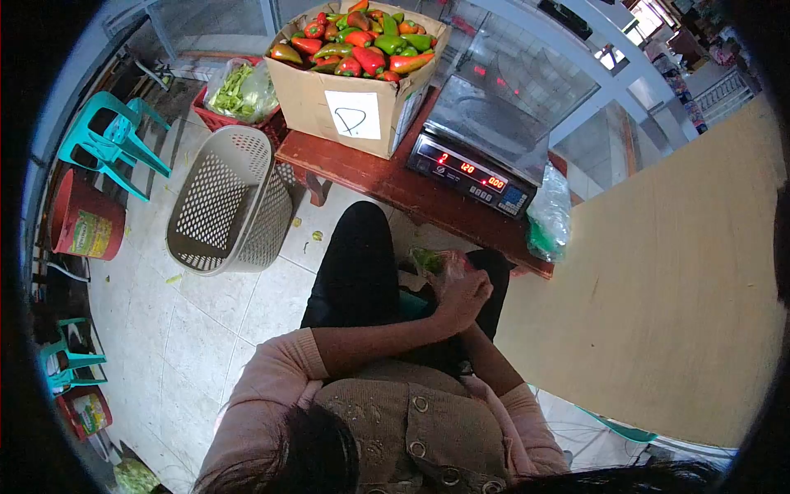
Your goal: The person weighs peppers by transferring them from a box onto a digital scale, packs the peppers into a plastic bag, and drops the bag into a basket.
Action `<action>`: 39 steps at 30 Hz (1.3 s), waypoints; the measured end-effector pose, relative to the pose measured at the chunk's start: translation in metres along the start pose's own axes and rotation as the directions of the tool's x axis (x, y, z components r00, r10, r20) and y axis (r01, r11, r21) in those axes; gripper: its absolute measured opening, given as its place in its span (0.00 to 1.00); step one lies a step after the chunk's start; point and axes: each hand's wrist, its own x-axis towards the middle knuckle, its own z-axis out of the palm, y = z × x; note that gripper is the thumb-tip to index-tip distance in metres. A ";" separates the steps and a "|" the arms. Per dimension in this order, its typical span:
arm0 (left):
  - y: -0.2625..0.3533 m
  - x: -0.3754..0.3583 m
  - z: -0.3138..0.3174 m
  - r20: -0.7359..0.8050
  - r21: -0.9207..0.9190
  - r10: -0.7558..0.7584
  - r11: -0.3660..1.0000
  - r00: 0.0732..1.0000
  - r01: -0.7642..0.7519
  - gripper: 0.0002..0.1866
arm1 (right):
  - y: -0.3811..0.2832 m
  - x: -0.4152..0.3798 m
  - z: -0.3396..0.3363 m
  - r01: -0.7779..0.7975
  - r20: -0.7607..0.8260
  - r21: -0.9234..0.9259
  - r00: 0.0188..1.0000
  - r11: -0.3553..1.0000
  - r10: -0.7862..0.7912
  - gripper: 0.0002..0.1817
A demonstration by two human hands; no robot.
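Note:
Both my hands meet above my lap, at a clear plastic bag [427,261] with something green inside. My left hand [462,298] is closed on the bag's gathered top, its arm crossing from the left side of the view. Behind and below it lies my right hand [471,267], mostly hidden, so its fingers are hard to make out. Beyond my knees, a digital scale [477,152] with lit red figures rests on a red-brown bench [354,173]. A cardboard box [300,103] full of red and green peppers [366,41] stands left of the scale.
An empty beige perforated basket [276,218] stands on the floor at left. Behind it is a red crate [214,118] with bagged greens. Turquoise stools [107,136] and a red bucket [86,218] are farther left. A wooden board [658,288] fills the right side.

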 end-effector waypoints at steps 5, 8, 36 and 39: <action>-0.048 0.062 -0.084 0.230 -0.779 0.213 0.625 0.950 0.049 0.10 | 0.010 0.014 -0.016 -0.050 0.079 0.295 0.996 0.954 0.028 0.21; -0.058 0.089 -0.092 0.232 -0.892 0.206 0.436 0.951 0.123 0.10 | -0.053 0.062 -0.126 -0.253 0.529 0.269 0.845 0.929 0.077 0.23; -0.016 0.123 -0.149 0.132 -0.956 0.576 0.288 0.807 -0.049 0.17 | -0.108 0.238 -0.191 0.377 -0.154 -0.319 0.885 0.870 -0.440 0.14; -0.020 0.127 -0.146 0.157 -0.971 0.543 0.239 0.825 0.028 0.19 | -0.089 0.244 -0.199 0.277 -0.246 -0.333 0.897 0.901 -0.367 0.14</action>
